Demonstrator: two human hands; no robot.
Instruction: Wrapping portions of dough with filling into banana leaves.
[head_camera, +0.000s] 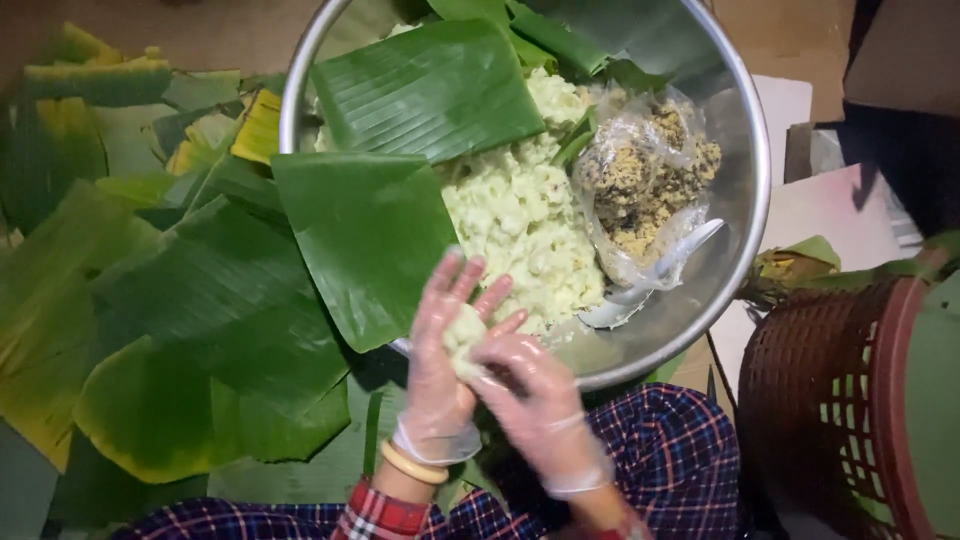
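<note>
Banana leaves (200, 300) were piled at the floor's left edge. A brown plastic basket (830, 400) was set at the right edge. A bag of crumbly filling (645, 185) was kept against the steel bowl's (745, 190) right wall.

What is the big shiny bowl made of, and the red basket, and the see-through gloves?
The bowl looks like metal, probably steel: silvery, smooth, with bright glints on its rim. The basket looks like moulded plastic: dull red-brown with an even grid of holes. The gloves on the left hand and right hand seem thin clear plastic film: wrinkly, glossy, with skin showing through.
</note>
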